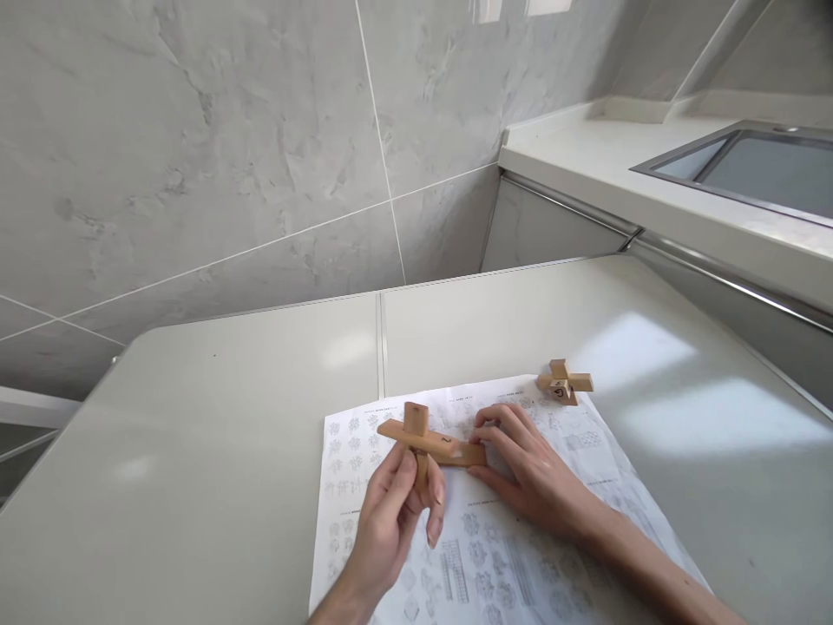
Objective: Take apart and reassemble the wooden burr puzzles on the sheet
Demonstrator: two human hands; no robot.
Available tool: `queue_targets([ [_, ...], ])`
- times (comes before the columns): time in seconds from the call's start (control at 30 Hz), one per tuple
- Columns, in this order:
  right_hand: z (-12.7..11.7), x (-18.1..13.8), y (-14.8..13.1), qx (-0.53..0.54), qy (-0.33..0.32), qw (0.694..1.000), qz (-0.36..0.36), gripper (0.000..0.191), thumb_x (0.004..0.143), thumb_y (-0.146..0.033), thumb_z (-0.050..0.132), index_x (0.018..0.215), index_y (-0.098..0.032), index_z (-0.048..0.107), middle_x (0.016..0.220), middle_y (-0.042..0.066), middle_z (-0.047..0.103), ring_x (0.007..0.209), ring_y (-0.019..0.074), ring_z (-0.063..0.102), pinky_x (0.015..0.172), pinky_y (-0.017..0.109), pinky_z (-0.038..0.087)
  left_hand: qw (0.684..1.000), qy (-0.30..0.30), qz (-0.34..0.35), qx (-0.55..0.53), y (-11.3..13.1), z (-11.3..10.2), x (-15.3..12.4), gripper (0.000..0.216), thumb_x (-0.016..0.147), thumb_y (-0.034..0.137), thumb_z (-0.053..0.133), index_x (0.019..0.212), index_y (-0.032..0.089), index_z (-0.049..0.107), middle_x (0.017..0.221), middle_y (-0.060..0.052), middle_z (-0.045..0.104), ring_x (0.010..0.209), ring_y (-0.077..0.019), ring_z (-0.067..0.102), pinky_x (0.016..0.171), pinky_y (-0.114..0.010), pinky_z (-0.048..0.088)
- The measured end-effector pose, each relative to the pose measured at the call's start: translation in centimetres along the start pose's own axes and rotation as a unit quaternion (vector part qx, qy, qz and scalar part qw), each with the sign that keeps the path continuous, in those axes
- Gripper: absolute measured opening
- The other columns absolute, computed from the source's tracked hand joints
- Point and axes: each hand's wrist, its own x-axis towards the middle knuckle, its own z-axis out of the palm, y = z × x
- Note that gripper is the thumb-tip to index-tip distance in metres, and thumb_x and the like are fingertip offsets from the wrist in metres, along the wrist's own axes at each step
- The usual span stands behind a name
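A wooden cross-shaped puzzle piece (426, 438), made of two notched bars, is held just above a printed instruction sheet (495, 555). My left hand (390, 521) pinches the lower end of its upright bar between thumb and fingers. The right end of its long horizontal bar is gripped by my right hand (527, 473). A second small wooden cross assembly (563, 383) lies on the sheet's far right corner, beyond my right hand and untouched.
The sheet lies on a pale grey table (195, 451) with a seam down its middle, set against a grey tiled wall (227, 148). A white counter with a steel sink (755, 165) stands to the right, higher than the table.
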Motion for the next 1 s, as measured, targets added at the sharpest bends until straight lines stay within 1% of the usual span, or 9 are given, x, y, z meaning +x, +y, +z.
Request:
queue_targets([
  [0.1,-0.1,0.1,-0.1,0.016,-0.006,1.0,0.005,0.015,0.107,-0.014,0.062,0.115,-0.025,0.057,0.123,0.013,0.062,0.114,0.0332,0.061,0.091,0.053,0.064,0.999,0.028,0.016,0.029,1.0,-0.6,0.4,0.036,0.11,0.046,0.064,0.093,0.015,0.071,0.085,-0.002,0.067,0.05,-0.0067,0.055,0.047,-0.021,0.046],
  [0.3,-0.1,0.5,-0.2,0.023,0.016,1.0,-0.003,0.016,0.111,-0.013,0.054,0.111,-0.026,0.063,0.112,0.01,0.066,0.104,0.0304,0.062,0.086,0.048,0.061,0.998,0.053,0.008,0.03,1.3,-1.3,0.6,0.03,0.108,0.043,0.068,0.117,0.015,0.077,0.095,-0.005,0.069,0.062,-0.01,0.059,0.052,-0.023,0.05],
  [0.37,-0.1,0.5,-0.1,0.026,0.055,0.998,0.027,0.016,0.111,-0.015,0.054,0.11,-0.026,0.065,0.108,0.01,0.067,0.1,0.0303,0.063,0.082,0.046,0.06,0.999,0.054,-0.002,0.005,1.2,-1.5,0.7,0.03,0.106,0.042,0.071,0.119,0.015,0.078,0.095,-0.006,0.069,0.063,-0.0109,0.059,0.051,-0.022,0.049],
  [0.47,-0.2,0.5,0.1,0.045,0.122,0.987,0.094,0.012,0.112,-0.026,0.058,0.107,-0.026,0.068,0.107,0.01,0.069,0.099,0.0306,0.065,0.08,0.044,0.057,0.996,0.06,-0.031,-0.066,1.0,-1.8,0.9,0.028,0.103,0.039,0.076,0.119,0.016,0.078,0.095,-0.005,0.07,0.062,-0.0098,0.057,0.05,-0.021,0.048],
  [0.57,-0.7,0.4,-0.2,0.119,0.144,0.97,0.157,0.021,0.113,-0.039,0.059,0.102,-0.025,0.069,0.095,0.008,0.07,0.085,0.0271,0.066,0.07,0.038,0.054,0.987,0.061,-0.067,-0.131,0.8,-2.0,1.1,0.026,0.101,0.032,0.077,0.121,0.016,0.078,0.095,-0.004,0.071,0.06,-0.0078,0.055,0.055,-0.021,0.049],
  [0.67,-1.1,0.4,-0.6,0.25,0.122,0.938,0.204,0.029,0.112,-0.049,0.06,0.099,-0.024,0.07,0.081,0.003,0.068,0.07,0.0219,0.064,0.06,0.032,0.049,0.985,0.039,-0.083,-0.144,0.6,-2.0,1.2,0.024,0.103,0.029,0.075,0.122,0.015,0.077,0.091,-0.003,0.069,0.058,-0.0074,0.054,0.061,-0.024,0.049],
  [0.83,-1.0,0.4,-0.9,0.484,0.034,0.848,0.216,0.032,0.11,-0.055,0.063,0.108,-0.023,0.069,0.078,0.002,0.072,0.063,0.0163,0.062,0.06,0.028,0.05,0.987,-0.018,-0.119,-0.106,0.4,-1.5,1.1,0.025,0.106,0.033,0.07,0.12,0.013,0.076,0.085,-0.004,0.066,0.059,-0.0093,0.055,0.065,-0.028,0.047],
  [0.93,-0.9,0.3,-1.0,0.545,0.015,0.81,0.217,0.032,0.109,-0.055,0.066,0.116,-0.024,0.065,0.078,0.002,0.073,0.06,0.015,0.06,0.058,0.027,0.048,0.986,-0.051,-0.127,-0.092,0.3,-1.2,1.1,0.023,0.108,0.034,0.068,0.114,0.014,0.077,0.088,-0.005,0.068,0.06,-0.0099,0.056,0.067,-0.029,0.047],
  [1.0,-1.0,0.3,-1.2,0.563,-0.004,0.798,0.216,0.034,0.108,-0.056,0.068,0.119,-0.025,0.062,0.077,0.001,0.073,0.058,0.0142,0.058,0.056,0.026,0.047,0.986,-0.064,-0.126,-0.083,0.2,-1.1,1.1,0.023,0.109,0.034,0.066,0.111,0.013,0.078,0.089,-0.006,0.068,0.061,-0.01,0.057,0.068,-0.029,0.047],
])
